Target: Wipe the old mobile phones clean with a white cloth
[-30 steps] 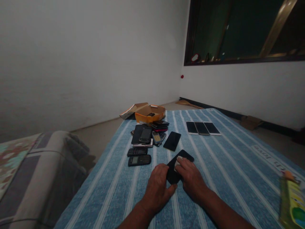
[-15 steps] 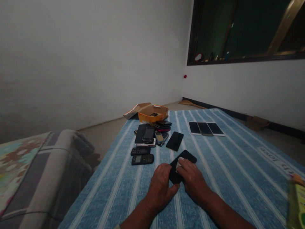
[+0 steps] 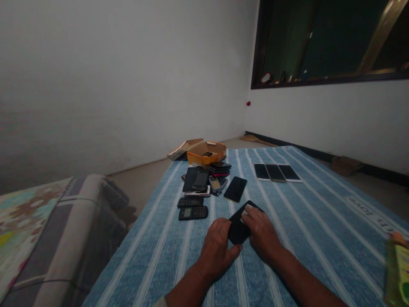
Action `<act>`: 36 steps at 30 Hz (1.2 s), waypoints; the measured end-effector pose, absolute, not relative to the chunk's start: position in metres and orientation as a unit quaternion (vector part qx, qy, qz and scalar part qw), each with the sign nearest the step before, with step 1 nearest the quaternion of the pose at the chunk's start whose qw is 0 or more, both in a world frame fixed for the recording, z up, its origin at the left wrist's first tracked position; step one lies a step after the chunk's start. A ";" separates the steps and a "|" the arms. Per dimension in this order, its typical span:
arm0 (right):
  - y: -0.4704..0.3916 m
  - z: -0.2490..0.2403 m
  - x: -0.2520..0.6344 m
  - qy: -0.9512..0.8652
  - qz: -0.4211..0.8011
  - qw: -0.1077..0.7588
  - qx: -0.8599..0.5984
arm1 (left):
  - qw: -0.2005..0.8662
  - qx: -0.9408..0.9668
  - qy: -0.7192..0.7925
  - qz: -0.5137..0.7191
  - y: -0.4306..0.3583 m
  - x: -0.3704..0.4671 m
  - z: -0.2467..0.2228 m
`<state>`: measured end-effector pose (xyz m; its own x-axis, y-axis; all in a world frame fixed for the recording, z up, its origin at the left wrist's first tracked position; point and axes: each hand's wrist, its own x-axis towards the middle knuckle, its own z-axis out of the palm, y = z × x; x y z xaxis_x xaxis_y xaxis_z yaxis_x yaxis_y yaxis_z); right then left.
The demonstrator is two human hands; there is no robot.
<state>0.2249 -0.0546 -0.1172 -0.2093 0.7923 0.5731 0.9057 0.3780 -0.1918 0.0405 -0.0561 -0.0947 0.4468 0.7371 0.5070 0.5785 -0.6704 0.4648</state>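
A black smartphone (image 3: 238,228) lies at a slant on the striped cloth, between my hands. My left hand (image 3: 219,245) grips its near left edge, with the thumb along the lower corner. My right hand (image 3: 262,228) is closed on a small white wipe (image 3: 245,212), pressed to the phone's dark face. Just beyond lies another dark smartphone (image 3: 235,189). To the left are two black keypad phones (image 3: 193,212), one behind the other. Behind them sits a pile of mixed phones (image 3: 200,181).
An open orange box (image 3: 204,158) with a phone inside stands at the far end. Three white-edged smartphones (image 3: 277,172) lie side by side at the back right. A yellow-green packet (image 3: 398,273) is at the right edge. A covered bed or seat (image 3: 79,226) stands to the left.
My right hand has slid the white wipe up and to the right over the phone's face. My left hand keeps its grip on the phone's edge.
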 end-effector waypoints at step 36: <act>-0.022 -0.103 0.218 -0.820 -0.043 0.274 -0.501 | 0.186 0.814 0.415 0.360 -0.059 0.045 -0.088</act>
<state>0.2175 -0.0224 -0.1027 -0.3476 0.7975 0.4931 0.8451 0.4943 -0.2036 0.0449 -0.0593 -0.0878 0.3953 0.8104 0.4324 0.5430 -0.5859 0.6016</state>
